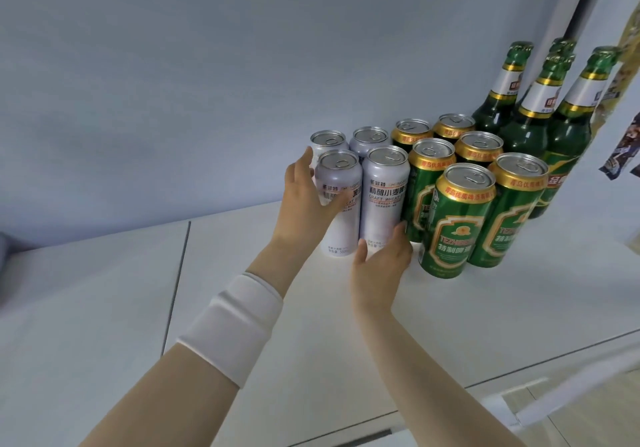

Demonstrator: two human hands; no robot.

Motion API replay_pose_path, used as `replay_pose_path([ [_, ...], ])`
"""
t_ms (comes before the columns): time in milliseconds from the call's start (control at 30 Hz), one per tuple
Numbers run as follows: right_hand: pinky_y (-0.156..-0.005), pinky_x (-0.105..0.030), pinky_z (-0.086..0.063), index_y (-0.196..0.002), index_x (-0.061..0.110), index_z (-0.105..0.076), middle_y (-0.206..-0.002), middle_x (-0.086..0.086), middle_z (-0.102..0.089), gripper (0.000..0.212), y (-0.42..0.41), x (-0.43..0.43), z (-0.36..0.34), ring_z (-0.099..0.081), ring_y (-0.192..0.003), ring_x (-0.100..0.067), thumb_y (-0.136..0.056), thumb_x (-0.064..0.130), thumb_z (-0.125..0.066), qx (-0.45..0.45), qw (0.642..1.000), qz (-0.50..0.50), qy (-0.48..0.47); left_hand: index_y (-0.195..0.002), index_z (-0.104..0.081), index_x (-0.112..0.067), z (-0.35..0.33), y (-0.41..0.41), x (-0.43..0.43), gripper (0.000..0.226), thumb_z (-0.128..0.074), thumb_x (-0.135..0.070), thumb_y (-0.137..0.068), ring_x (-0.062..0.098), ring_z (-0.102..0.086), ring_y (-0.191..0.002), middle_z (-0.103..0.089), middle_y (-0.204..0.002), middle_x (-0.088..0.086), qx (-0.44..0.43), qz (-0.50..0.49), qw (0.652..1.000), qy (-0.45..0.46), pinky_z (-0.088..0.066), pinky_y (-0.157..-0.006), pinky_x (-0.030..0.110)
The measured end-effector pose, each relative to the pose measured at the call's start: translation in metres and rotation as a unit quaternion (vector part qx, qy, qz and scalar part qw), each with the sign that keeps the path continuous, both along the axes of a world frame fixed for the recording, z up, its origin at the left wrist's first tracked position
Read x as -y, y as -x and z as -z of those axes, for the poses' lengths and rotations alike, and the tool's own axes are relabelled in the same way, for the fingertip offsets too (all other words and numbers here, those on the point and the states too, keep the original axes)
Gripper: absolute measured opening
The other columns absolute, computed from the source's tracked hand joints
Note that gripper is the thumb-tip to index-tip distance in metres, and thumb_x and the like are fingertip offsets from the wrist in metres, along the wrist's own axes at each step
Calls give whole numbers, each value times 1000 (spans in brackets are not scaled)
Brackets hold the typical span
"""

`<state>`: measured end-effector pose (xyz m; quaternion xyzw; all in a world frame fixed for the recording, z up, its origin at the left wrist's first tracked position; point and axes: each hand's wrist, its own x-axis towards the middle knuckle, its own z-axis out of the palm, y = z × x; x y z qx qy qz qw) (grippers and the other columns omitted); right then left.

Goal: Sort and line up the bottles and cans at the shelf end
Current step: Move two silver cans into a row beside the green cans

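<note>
Gripping the upright pale lilac aluminium can (341, 173), your left hand (304, 204) reaches farther; your spread right hand (379, 266) touches the neighbouring can (382, 197) at its base.

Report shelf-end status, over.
Left hand grips front-left white can. Right hand open at base of neighbouring white can. Green cans, green bottles lined up. Nothing blocking.

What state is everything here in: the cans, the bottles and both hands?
White cans: four, upright, unopened.
Green cans: six, upright, unopened.
Bottles: upright, capped.
Left hand: grips the front-left white can.
Right hand: open, low in front of the front-right white can.
</note>
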<state>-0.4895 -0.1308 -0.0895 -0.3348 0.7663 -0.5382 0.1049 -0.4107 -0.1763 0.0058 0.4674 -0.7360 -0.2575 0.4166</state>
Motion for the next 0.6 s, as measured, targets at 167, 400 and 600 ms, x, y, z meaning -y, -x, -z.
replay_pose_path([
  [167, -118, -41, -16, -146, 8, -15, -155, -14, -14, 65, -34, -53, -4, -5, -145, -29, -93, 29, -46, -163, 972, -108, -128, -146, -11, -10, 32, -47, -45, 73, -51, -34, -90, 22, -17, -143, -18, -154, 8, 171, -29, 984, 25, -20, -115, 35],
  [400, -117, -54, -5, -146, 12, -13, -156, -12, -11, 59, -88, -90, -39, 4, -145, -34, -96, 35, -35, -421, 828, -310, -204, -147, 0, -12, 41, -168, -112, 67, -33, -39, -96, 25, 2, -146, 1, -158, 7, 479, -110, 871, -24, -3, -117, 51],
  [600, -116, -55, -6, -146, 11, -12, -156, -13, -11, 60, -191, -110, -66, 2, -144, -35, -96, 35, -36, -447, 784, -381, -199, -146, -12, -13, 19, -267, -157, 64, -39, -39, -94, 27, -6, -145, -13, -156, 9, 458, -174, 868, -76, -6, -117, 52],
])
